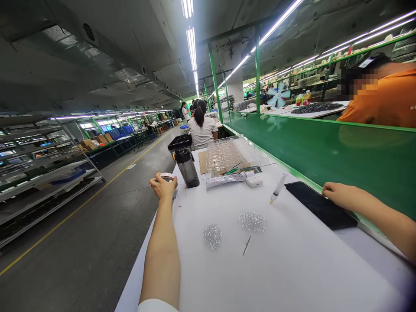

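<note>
At the table's left edge my left hand is closed around a round roll of tape with a pale rim. My right hand is at the right edge of the table, beside a flat black tray. Its fingers are curled together, and what they hold, if anything, is hidden. Two piles of small clear pieces, a left pile and a right pile, lie on the white table. A thin stick rests below the right pile. Behind it leans a syringe with a yellowish tip.
A dark drinking bottle stands near my left hand. Behind are a clear compartment tray, a plastic-wrapped pack and a small white case. A green conveyor belt runs along the right. Other people sit ahead and across the belt.
</note>
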A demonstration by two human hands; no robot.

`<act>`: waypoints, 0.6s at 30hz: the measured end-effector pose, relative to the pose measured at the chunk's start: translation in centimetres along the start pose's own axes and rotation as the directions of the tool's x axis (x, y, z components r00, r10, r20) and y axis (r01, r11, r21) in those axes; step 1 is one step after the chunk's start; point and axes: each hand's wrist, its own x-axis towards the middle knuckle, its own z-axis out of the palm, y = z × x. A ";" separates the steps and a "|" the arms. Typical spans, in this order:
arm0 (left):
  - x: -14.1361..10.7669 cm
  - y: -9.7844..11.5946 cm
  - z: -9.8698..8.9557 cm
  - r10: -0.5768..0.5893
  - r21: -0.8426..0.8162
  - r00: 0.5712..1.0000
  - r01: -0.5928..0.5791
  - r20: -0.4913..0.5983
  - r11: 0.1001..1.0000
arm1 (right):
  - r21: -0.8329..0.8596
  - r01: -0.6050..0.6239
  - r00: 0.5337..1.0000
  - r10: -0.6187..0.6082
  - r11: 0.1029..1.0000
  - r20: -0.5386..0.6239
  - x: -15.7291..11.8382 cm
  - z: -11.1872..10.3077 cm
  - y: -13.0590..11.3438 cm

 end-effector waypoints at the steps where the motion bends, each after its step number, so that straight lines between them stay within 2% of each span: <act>1: 0.0 0.0 0.0 0.002 0.008 1.000 -0.002 0.001 1.000 | 0.003 0.004 1.000 -0.004 1.000 -0.008 0.0 0.1 0.0; 7: -0.2 -0.1 -0.3 0.008 0.076 0.995 -0.016 0.100 0.997 | 0.003 0.002 0.998 -0.002 1.000 -0.067 0.5 0.8 0.2; 10: -0.3 -0.2 -0.6 0.017 0.104 0.984 -0.036 0.178 0.994 | 0.005 0.000 0.999 0.000 1.000 -0.049 0.5 0.5 0.0; 14: -0.3 -0.2 -0.9 0.096 0.106 0.954 -0.131 0.284 0.986 | 0.024 0.005 1.000 -0.005 1.000 0.003 0.2 -0.2 -0.4; 18: -0.1 0.0 -0.6 0.029 0.151 0.957 -0.075 0.290 0.986 | 0.018 0.011 1.000 -0.011 1.000 0.023 0.3 -0.2 -0.3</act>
